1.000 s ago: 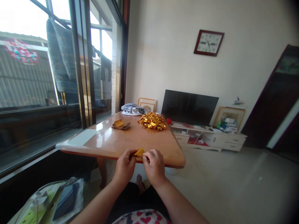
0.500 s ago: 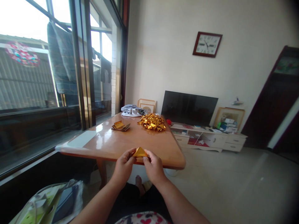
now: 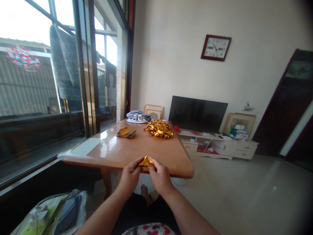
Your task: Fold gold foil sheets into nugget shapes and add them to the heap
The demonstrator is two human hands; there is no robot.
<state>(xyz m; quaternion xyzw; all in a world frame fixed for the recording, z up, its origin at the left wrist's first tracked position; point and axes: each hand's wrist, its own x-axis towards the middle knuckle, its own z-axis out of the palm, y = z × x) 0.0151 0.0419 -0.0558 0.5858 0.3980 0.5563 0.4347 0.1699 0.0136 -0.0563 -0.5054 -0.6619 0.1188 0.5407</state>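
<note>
A small piece of folded gold foil paper [image 3: 146, 162] is pinched between my two hands, just over the near edge of the wooden table [image 3: 151, 150]. My left hand [image 3: 132, 173] grips its left end and my right hand [image 3: 158, 173] its right end, thumbs toward me. The foil rises to a peak in the middle; its ends are hidden by my fingers. Farther back on the tabletop lies a heap of folded gold foil pieces [image 3: 159, 129]. To the left of that heap sits a stack of flat foil sheets [image 3: 126, 132], gold on top.
Folded clothes [image 3: 138, 116] and a picture frame [image 3: 153, 111] are at the table's far end. Beyond stands a television [image 3: 198, 113] on a white cabinet [image 3: 225, 147]. A large window [image 3: 61, 81] runs along the left. At lower left is a surface with a dark flat object [image 3: 68, 212].
My fingers have drawn slightly closer together. The foil has gone from a flat triangle to a creased, bulging shape with a raised middle.
</note>
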